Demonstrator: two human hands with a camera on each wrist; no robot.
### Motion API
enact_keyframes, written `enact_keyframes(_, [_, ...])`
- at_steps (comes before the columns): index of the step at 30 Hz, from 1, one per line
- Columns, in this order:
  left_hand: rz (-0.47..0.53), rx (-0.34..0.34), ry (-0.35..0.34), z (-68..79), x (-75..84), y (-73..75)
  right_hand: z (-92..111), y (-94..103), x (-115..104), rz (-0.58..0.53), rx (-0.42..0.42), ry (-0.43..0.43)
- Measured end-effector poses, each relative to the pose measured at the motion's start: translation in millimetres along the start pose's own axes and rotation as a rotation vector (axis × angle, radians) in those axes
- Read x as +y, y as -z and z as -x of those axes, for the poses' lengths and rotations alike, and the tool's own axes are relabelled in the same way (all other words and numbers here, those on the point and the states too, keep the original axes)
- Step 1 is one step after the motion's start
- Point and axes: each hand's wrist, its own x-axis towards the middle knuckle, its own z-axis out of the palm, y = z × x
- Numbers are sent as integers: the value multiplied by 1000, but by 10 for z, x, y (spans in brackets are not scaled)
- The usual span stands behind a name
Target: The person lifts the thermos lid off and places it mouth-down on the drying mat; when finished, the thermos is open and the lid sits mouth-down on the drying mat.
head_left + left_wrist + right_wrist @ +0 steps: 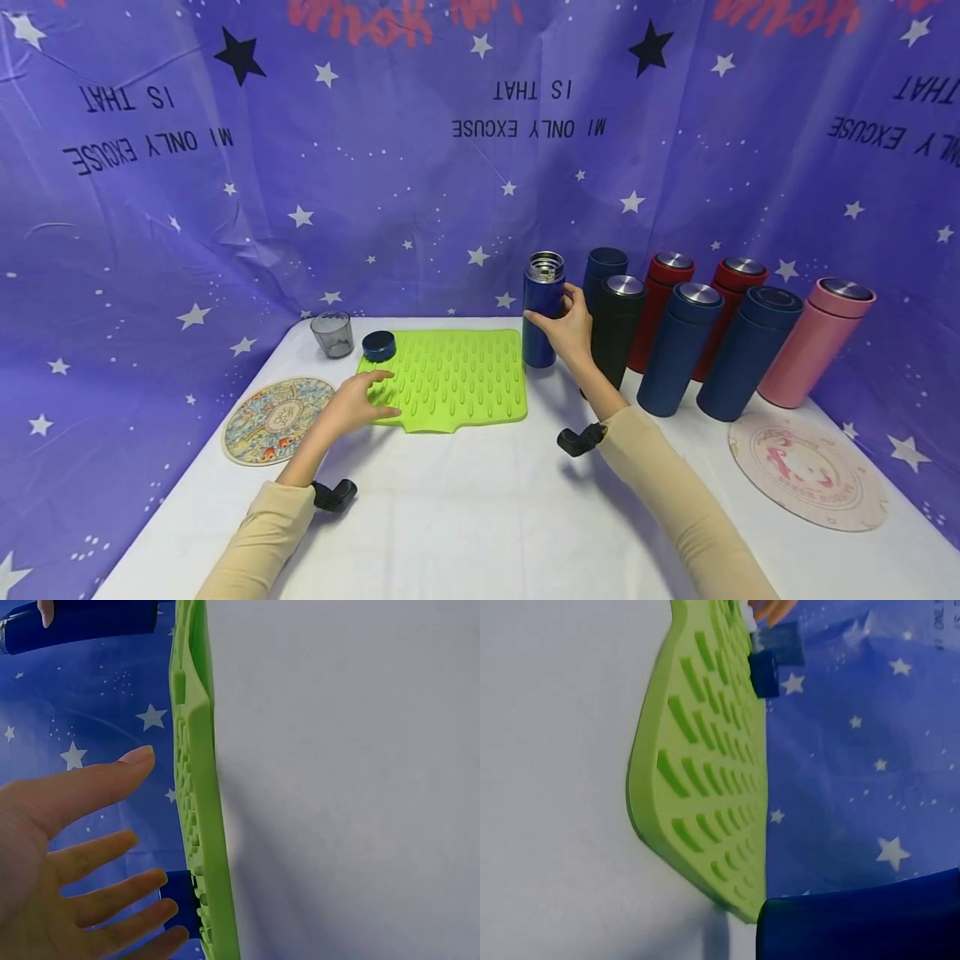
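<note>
My right hand (568, 327) grips a dark blue thermos bottle (537, 333) round its upper side, beside the right edge of a green silicone mat (457, 379). The bottle is upright with its steel threaded mouth uncovered; I cannot tell whether its base touches the table. A round dark blue lid (378, 346) lies on the mat's back left corner. Over the mat's left edge, my left hand (357, 403) has its fingers spread and holds nothing. In the left wrist view its fingers appear in front of the lid (178, 904), with no visible grip on it.
Several thermos bottles stand to the right: black (619, 329), navy (678, 354), red (660, 312) and pink (813, 346). A pink round mat (810, 475) lies before them. On the left are a grey translucent cup (333, 335) and a patterned round mat (273, 421). A starry purple cloth (420, 208) hangs behind.
</note>
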Motion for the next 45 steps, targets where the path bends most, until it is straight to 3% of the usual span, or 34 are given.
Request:
enact_keyframes(16, [-11, -67, 32, 10, -56, -38, -219, -231, 376, 39, 86, 20])
enact_keyframes(33, [-29, -69, 38, 0, -51, -40, -332, -297, 459, 47, 67, 0])
enact_keyframes(45, [-20, -78, 46, 20, -40, -38, -42, -256, 304, 103, 76, 45])
